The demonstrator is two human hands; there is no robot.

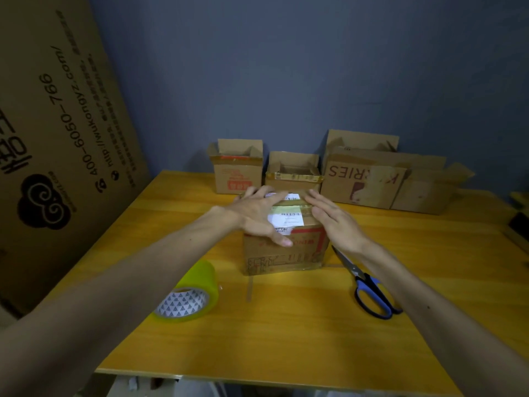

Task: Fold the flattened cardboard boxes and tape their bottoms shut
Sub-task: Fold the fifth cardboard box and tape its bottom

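Observation:
A small cardboard box (283,253) with red print and a white label stands in the middle of the yellow table (286,325), its closed flaps facing up with a strip of tape across them. My left hand (259,214) lies flat on the left half of the top, fingers spread, thumb down over the front face. My right hand (333,220) presses with straight fingers on the top right edge. A roll of yellowish tape (189,293) lies at the front left. Blue-handled scissors (363,282) lie to the right of the box.
Several assembled open boxes stand in a row along the back edge: a small red-printed box (237,173), a low box (293,174) and a large printed box (363,179). A big flat cardboard sheet (57,124) leans at the left. A loose tape strip (250,287) lies on the table.

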